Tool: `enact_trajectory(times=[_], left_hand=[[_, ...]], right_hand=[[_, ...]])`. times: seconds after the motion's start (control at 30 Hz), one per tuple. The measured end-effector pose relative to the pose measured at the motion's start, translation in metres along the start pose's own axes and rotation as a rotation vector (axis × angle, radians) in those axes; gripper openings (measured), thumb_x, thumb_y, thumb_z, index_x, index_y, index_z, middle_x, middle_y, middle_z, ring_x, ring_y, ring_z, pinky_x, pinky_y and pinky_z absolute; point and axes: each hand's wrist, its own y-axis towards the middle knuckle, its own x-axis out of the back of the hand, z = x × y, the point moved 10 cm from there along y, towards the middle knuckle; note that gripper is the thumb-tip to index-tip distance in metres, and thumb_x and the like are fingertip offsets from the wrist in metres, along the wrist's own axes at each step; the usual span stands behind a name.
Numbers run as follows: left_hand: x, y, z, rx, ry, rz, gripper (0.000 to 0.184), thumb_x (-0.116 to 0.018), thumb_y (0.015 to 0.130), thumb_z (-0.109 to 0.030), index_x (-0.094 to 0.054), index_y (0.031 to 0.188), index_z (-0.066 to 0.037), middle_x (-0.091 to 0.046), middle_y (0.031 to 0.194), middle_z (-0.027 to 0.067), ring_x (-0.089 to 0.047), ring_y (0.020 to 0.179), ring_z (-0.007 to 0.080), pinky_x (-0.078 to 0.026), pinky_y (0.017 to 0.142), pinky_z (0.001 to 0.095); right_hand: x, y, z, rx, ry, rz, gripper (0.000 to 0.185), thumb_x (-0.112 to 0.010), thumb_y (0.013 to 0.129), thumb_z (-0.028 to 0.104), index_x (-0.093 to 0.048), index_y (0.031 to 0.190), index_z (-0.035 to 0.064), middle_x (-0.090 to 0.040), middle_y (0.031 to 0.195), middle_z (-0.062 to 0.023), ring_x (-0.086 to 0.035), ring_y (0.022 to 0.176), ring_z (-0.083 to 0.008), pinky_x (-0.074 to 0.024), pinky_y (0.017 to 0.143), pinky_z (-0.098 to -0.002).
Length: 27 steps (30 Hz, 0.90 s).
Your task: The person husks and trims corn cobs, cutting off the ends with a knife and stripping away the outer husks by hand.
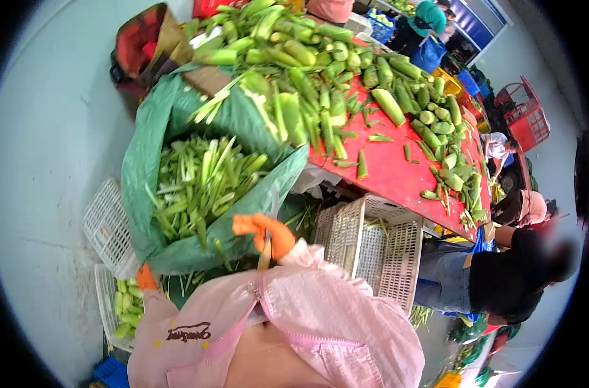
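My right hand (265, 234), in an orange glove, is closed around a knife (264, 256); its light brown handle shows below the fist and a thin pale blade above. It is just in front of an open green sack (136, 181) filled with cut green husk leaves (207, 181). My left hand (146, 278), also orange-gloved, is low at the left, beside a white crate (103, 291) holding pale green trimmed pieces (127, 304). Its fingers are mostly hidden by my sleeve and the sack.
A red table (391, 171) bears a heap of green husked ears (301, 55), apparently corn. A white basket (388, 249) stands by its near edge, and another white crate (107, 223) leans at the wall. A person in black (501, 278) stands at the right; others work farther back.
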Motion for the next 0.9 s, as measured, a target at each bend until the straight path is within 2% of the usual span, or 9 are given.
enact_trajectory(times=[0.03,0.1,0.23,0.3,0.53,0.6,0.67,0.73,0.9], left_hand=[[-0.013,-0.010,-0.018,-0.017,-0.002,0.003,0.074,-0.062,0.085,-0.043,-0.045,0.136,0.009,-0.058,0.127,0.0254,-0.057,0.113,0.0387,-0.043,0.095,0.0400],[0.022,-0.058,-0.064,-0.212,0.324,-0.422,0.071,-0.061,0.087,-0.038,-0.042,0.139,0.008,-0.050,0.138,0.0249,-0.046,0.128,0.0390,-0.035,0.107,0.0397],[-0.020,-0.099,-0.156,-0.470,0.294,-0.400,0.063,-0.059,0.090,-0.029,-0.042,0.140,0.005,-0.044,0.144,0.0240,-0.041,0.134,0.0373,-0.029,0.112,0.0406],[-0.051,-0.109,-0.192,-0.695,0.254,-0.343,0.058,-0.060,0.090,-0.020,-0.042,0.141,0.003,-0.044,0.144,0.0229,-0.040,0.135,0.0356,-0.028,0.113,0.0398],[-0.115,-0.114,-0.293,-0.724,0.027,-0.051,0.053,-0.059,0.093,-0.016,-0.044,0.141,0.001,-0.047,0.143,0.0189,-0.045,0.132,0.0310,-0.034,0.109,0.0356],[-0.145,-0.107,-0.301,-0.617,-0.124,0.098,0.050,-0.057,0.095,-0.016,-0.045,0.141,0.000,-0.049,0.142,0.0165,-0.048,0.128,0.0269,-0.038,0.106,0.0338],[-0.172,-0.126,-0.329,-0.649,-0.251,0.168,0.049,-0.056,0.096,-0.014,-0.044,0.141,0.000,-0.051,0.140,0.0149,-0.051,0.124,0.0248,-0.041,0.102,0.0333],[-0.202,-0.148,-0.358,-0.852,-0.206,0.184,0.049,-0.057,0.095,-0.012,-0.045,0.142,-0.001,-0.052,0.139,0.0139,-0.054,0.121,0.0237,-0.043,0.100,0.0328],[-0.264,-0.205,-0.409,-0.837,-0.310,0.479,0.045,-0.053,0.095,-0.006,-0.046,0.139,0.002,-0.050,0.141,0.0163,-0.050,0.128,0.0239,-0.037,0.107,0.0315]], right_hand=[[0.017,-0.010,-0.013,-0.082,0.126,-0.008,0.049,-0.043,0.100,0.033,-0.053,0.133,-0.0021,-0.071,0.110,-0.0089,-0.048,0.052,-0.0087,-0.0435,0.055,-0.0198],[0.028,-0.026,-0.014,-0.169,0.280,-0.022,0.048,-0.043,0.100,0.031,-0.053,0.133,-0.0017,-0.071,0.108,-0.0085,-0.049,0.053,-0.0096,-0.0450,0.057,-0.0195],[0.053,-0.034,0.019,-0.139,0.221,-0.089,0.042,-0.042,0.099,0.022,-0.053,0.133,-0.0015,-0.072,0.103,-0.0078,-0.051,0.055,-0.0111,-0.0475,0.059,-0.0200],[0.072,-0.030,0.022,-0.088,0.198,-0.117,0.041,-0.044,0.097,0.020,-0.054,0.131,-0.0016,-0.072,0.099,-0.0077,-0.049,0.052,-0.0095,-0.0466,0.055,-0.0210],[0.132,-0.042,0.098,0.170,-0.041,-0.433,0.046,-0.051,0.095,0.035,-0.061,0.123,0.0001,-0.072,0.091,-0.0077,-0.045,0.044,-0.0089,-0.0410,0.046,-0.0222],[0.149,-0.051,0.126,0.270,-0.092,-0.482,0.045,-0.055,0.093,0.038,-0.063,0.120,0.0021,-0.072,0.091,-0.0102,-0.046,0.044,-0.0107,-0.0411,0.045,-0.0233],[0.163,-0.063,0.157,0.323,-0.156,-0.620,0.045,-0.056,0.092,0.039,-0.065,0.118,0.0033,-0.071,0.091,-0.0109,-0.046,0.044,-0.0107,-0.0396,0.042,-0.0250],[0.176,-0.071,0.182,0.398,-0.109,-0.729,0.044,-0.059,0.090,0.040,-0.065,0.116,0.0040,-0.071,0.091,-0.0122,-0.046,0.042,-0.0104,-0.0378,0.038,-0.0263],[0.221,-0.066,0.240,0.542,-0.178,-0.818,0.041,-0.063,0.089,0.035,-0.065,0.113,0.0010,-0.071,0.093,-0.0120,-0.045,0.040,-0.0096,-0.0367,0.039,-0.0229]])
